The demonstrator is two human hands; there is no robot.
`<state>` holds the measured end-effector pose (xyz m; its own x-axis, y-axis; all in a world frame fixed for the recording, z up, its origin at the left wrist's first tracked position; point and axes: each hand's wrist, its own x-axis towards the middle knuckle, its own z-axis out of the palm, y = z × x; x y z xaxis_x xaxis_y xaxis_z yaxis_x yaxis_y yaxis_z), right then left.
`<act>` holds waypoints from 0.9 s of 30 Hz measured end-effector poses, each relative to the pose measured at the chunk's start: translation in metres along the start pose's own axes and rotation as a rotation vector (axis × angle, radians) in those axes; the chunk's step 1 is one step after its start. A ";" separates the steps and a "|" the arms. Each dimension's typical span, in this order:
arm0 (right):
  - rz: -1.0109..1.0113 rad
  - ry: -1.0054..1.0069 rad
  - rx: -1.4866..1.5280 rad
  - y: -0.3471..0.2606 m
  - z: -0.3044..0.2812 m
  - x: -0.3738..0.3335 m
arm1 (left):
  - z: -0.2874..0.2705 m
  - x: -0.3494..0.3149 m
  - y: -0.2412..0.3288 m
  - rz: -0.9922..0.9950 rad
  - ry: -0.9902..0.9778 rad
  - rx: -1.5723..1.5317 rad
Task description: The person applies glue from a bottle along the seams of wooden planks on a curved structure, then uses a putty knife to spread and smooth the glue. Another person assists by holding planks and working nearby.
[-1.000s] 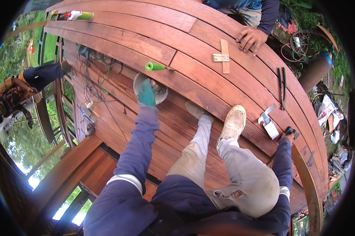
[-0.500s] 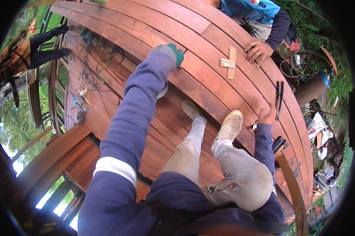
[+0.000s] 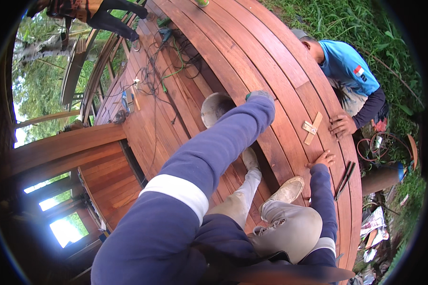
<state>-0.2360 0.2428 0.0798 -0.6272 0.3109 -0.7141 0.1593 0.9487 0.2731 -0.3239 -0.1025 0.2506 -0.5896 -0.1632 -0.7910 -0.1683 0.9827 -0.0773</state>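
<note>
My left hand point(image 3: 261, 95), in a grey and green glove, rests on the curved reddish-brown deck boards point(image 3: 252, 61). Its sleeve and wrist cover most of the fingers. Further right, my bare right hand point(image 3: 322, 159) lies on the boards with fingers stretched out and holds nothing. Just beyond it are two small wood strips point(image 3: 313, 128) joined in a cross. A dark tool with two long handles point(image 3: 345, 180) lies to the right of this hand. Beside my left forearm sits a pale round bucket-like vessel point(image 3: 213, 110), partly hidden.
A co-worker in a blue shirt point(image 3: 349, 59) leans at the deck's outer edge, one hand point(image 3: 343, 125) on the boards. Tangled cables point(image 3: 152, 71) lie at the far left, where another person point(image 3: 114, 19) stands. A long gap runs between boards near my shoes point(image 3: 290, 191).
My view has swung, so the scene sits differently in the picture. My right hand has slid forward along the boards, nearer the wooden cross. The left hand stays at about the same boards.
</note>
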 end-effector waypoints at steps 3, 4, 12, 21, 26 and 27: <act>0.009 -0.041 -0.034 -0.002 0.002 0.009 | 0.004 -0.001 0.001 -0.005 0.051 -0.014; 0.018 -0.049 -0.043 -0.003 0.002 0.011 | 0.006 0.000 0.001 -0.008 0.040 -0.042; 0.048 -0.097 -0.110 -0.008 0.002 0.018 | 0.015 0.013 0.002 -0.093 0.068 -0.149; -0.028 -0.026 -0.037 -0.001 0.023 0.026 | 0.014 0.010 0.000 -0.043 0.073 -0.010; 0.026 -0.094 0.093 -0.004 0.006 0.013 | 0.000 0.003 0.002 -0.047 -0.021 0.038; 0.022 -0.095 0.090 -0.005 0.001 0.010 | -0.002 0.001 0.003 -0.054 -0.015 0.042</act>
<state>-0.2420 0.2412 0.0708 -0.5487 0.3318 -0.7674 0.2430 0.9415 0.2334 -0.3271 -0.1002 0.2509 -0.5685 -0.2151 -0.7940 -0.1660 0.9753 -0.1455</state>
